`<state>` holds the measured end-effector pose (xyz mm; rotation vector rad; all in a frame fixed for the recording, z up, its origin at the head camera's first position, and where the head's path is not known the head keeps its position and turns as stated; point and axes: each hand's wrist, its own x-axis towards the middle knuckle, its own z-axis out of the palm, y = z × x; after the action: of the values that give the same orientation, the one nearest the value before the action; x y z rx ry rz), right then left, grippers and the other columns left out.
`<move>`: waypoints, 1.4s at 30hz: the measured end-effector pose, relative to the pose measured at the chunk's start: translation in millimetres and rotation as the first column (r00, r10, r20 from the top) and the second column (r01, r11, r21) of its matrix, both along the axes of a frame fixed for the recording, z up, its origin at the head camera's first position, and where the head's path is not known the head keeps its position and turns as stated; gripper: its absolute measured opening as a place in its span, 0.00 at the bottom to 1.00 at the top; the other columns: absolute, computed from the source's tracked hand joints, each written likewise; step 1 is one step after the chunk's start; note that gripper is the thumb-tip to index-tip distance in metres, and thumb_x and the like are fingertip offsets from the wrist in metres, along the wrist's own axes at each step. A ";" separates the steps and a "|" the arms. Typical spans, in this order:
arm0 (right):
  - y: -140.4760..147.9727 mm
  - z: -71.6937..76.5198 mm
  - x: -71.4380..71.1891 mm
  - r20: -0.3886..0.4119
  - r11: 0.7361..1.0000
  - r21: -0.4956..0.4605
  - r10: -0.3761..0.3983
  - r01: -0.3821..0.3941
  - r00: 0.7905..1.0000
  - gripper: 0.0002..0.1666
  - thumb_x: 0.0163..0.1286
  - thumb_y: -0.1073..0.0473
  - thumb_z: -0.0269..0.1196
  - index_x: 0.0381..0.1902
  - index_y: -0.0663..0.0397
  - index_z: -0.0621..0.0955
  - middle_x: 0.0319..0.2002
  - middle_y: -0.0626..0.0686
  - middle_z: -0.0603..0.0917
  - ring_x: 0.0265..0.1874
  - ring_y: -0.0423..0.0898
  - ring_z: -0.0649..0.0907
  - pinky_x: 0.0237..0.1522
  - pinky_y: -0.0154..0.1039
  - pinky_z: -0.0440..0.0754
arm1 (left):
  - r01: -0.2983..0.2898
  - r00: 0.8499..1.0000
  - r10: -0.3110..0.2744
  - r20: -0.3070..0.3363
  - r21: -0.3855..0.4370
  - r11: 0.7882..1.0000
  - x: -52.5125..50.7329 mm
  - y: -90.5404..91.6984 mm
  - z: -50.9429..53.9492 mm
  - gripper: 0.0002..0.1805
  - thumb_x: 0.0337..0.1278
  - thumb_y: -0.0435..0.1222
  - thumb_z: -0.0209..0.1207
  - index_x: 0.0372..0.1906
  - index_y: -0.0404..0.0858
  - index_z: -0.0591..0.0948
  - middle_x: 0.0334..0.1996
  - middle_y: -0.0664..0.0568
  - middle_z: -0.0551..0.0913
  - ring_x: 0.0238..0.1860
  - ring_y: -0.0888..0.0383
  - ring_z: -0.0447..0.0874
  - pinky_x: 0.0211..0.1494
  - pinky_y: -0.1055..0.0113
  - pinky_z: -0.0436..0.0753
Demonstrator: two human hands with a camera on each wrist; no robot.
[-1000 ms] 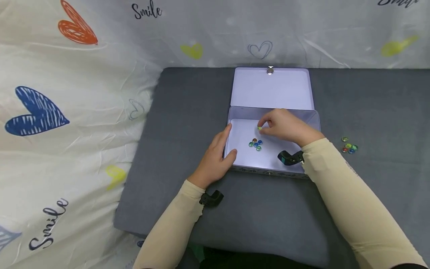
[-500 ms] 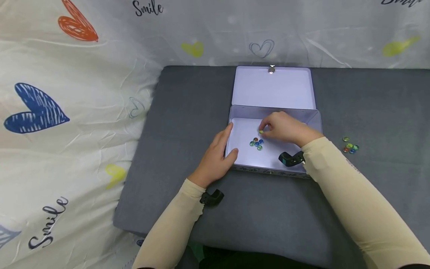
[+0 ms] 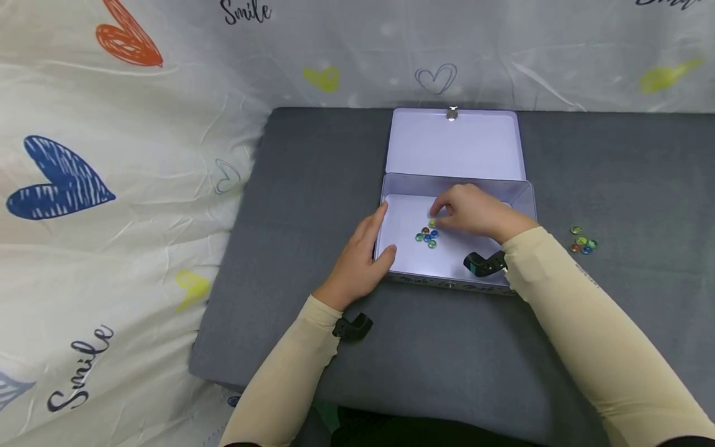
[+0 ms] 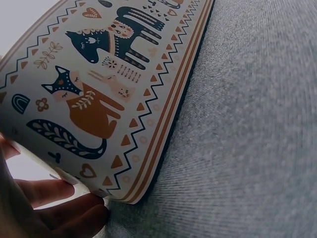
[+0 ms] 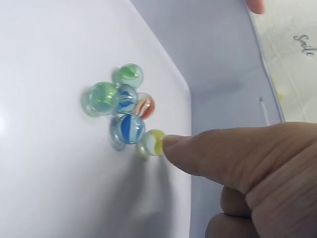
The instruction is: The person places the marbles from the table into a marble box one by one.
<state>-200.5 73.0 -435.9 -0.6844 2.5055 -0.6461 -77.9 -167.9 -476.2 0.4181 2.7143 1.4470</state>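
My right hand reaches into a shallow tin box. Its thumb touches or nearly touches a yellow-and-white glass marble; the index fingertip is hidden in the right wrist view and stands apart from the marble in the head view. That marble sits on the box floor beside a cluster of several others: a blue marble, a red one and a green one among them. With fingers extended, my left hand rests against the box's left side, whose patterned underside shows in the left wrist view.
The box's lid lies back, its metal clasp at the far edge. Several more marbles lie on the grey tablecloth right of the box. A patterned white curtain stands behind the table.
The yellow marble, earlier between the right thumb and index finger, has come down toward the cluster and now sits below the index fingertip. The left hand keeps its place on the box.
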 end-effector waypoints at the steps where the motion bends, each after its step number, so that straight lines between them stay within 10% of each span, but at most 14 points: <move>1: 0.7 0.4 0.1 -0.002 1.000 -0.002 -0.007 0.007 1.000 0.11 0.68 0.66 0.69 0.47 0.61 0.90 0.24 0.55 0.78 0.26 0.49 0.72 0.30 0.42 0.70 | 0.002 1.000 -0.002 0.000 -0.004 1.000 0.0 0.1 -0.1 0.43 0.71 0.44 0.52 0.86 0.45 0.52 0.81 0.42 0.61 0.80 0.47 0.61 0.76 0.42 0.67; 42: 53.8 59.6 25.1 -0.178 0.988 -0.049 -0.150 0.143 0.973 0.16 0.74 0.54 0.66 0.53 0.57 0.89 0.17 0.49 0.68 0.18 0.45 0.66 0.25 0.41 0.65 | 0.000 1.000 0.000 -0.006 -0.009 1.000 -0.6 -2.2 -3.0 0.42 0.72 0.45 0.51 0.87 0.51 0.50 0.81 0.43 0.60 0.80 0.48 0.61 0.76 0.41 0.67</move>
<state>-175.4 126.8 -376.3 -0.5988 2.7392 -0.7116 -78.5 -170.1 -479.1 0.4228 2.7242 1.4348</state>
